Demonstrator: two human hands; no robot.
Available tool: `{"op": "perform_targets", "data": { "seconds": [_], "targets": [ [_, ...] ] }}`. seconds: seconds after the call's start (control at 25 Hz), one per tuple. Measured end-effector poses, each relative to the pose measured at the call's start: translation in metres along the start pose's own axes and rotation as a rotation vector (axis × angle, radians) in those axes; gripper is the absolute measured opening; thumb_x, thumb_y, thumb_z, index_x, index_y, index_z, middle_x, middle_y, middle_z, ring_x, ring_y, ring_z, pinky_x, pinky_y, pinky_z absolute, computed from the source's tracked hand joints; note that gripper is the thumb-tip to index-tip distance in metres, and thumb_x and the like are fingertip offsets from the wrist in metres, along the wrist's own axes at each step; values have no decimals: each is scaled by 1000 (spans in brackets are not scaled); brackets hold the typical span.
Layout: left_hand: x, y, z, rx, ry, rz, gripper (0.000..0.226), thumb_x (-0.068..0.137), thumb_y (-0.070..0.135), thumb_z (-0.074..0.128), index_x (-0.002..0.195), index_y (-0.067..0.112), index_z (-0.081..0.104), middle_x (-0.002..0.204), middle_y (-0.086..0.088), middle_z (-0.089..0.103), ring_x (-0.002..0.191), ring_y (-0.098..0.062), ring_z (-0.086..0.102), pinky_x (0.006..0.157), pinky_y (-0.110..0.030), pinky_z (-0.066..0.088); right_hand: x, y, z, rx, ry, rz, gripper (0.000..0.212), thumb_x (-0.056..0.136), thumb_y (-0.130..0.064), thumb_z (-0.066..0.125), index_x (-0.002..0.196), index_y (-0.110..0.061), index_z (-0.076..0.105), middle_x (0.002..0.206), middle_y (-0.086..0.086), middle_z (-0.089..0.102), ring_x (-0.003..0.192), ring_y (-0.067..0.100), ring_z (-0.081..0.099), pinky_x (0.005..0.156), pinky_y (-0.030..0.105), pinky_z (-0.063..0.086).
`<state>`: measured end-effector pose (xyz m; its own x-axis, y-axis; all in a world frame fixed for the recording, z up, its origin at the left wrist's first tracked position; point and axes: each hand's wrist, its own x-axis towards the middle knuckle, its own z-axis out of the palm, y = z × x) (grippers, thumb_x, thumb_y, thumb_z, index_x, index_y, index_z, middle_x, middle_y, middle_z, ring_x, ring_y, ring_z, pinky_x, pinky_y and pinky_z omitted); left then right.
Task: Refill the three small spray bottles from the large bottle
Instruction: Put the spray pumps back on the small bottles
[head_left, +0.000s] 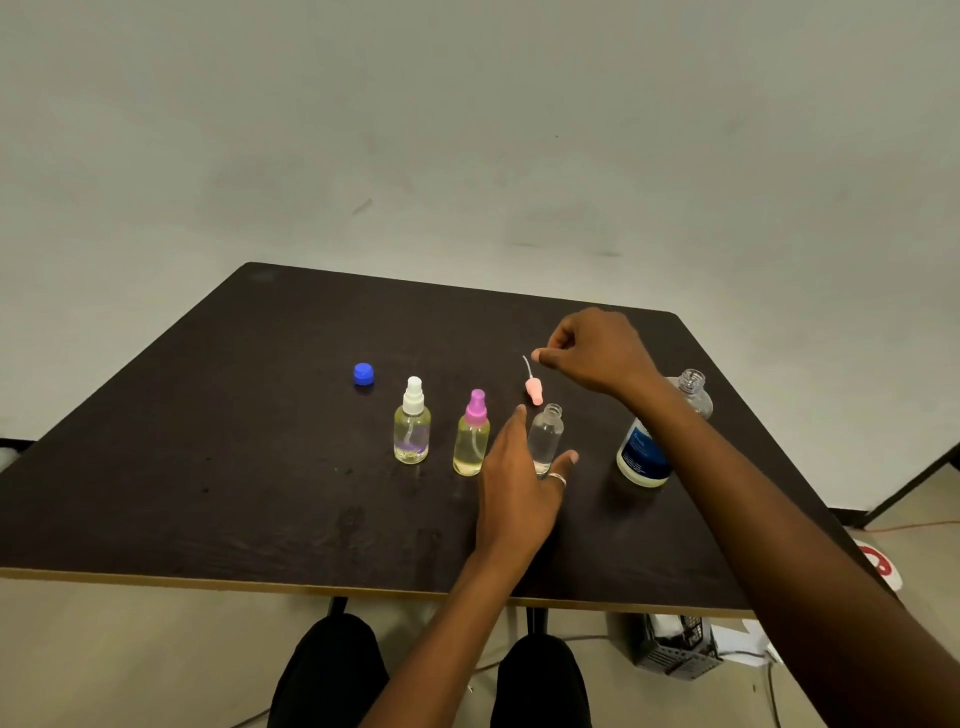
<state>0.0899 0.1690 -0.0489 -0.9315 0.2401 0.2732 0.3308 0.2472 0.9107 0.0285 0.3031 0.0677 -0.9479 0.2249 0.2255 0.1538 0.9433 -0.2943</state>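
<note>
A person's left hand (519, 483) spreads, fingers relaxed, around the uncapped small bottle (545, 436) on the dark table (208, 467). The right hand (597, 353) hovers loosely curled, holding nothing, above the pink spray head (534, 391). The open large bottle (641, 460) stands to the right.

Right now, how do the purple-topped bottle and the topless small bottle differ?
The purple-topped bottle is closed by its sprayer; the topless bottle has a bare, open neck. The purple-topped bottle holds yellow liquid; the topless bottle looks clear throughout. Both stand upright on the table and look alike in size and shape.
</note>
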Motion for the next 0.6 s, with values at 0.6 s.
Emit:
{"op": "perform_targets", "data": {
  "seconds": [0.6],
  "targets": [
    [10,-26,15,-101,53,72,31,93,28,64,124,26,58,116,14,65,108,0,60,92,-28,52,50,39,95,-38,-133,231,35,73,-46,79,71,-14,64,71,4,65,69,19,63,68,37,57]
  ]
}}
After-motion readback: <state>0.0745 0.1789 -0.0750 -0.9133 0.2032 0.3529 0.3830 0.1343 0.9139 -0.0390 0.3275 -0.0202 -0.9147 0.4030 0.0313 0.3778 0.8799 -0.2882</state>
